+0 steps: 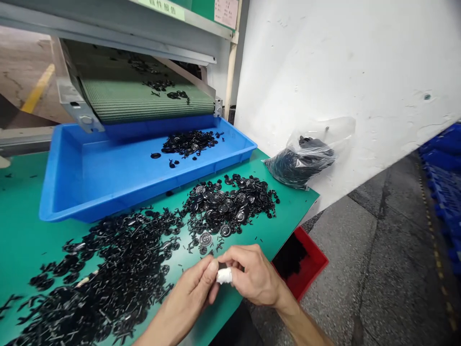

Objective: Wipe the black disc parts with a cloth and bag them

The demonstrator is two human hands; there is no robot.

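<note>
Label (163, 7) reads 首件报告; left hand (194, 288) touches right hand (255, 276); cannot tell either grip's state

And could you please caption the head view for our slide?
Left hand and right hand meet near black parts on a green table.

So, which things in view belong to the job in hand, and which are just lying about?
Likely the job: small black parts on green tabletop; blue tray, conveyor belt and clear plastic bag, bearing black parts; perhaps red bin.

Likely just nearby: blue crates, pink notice sheet, yellow floor stripe.
</note>
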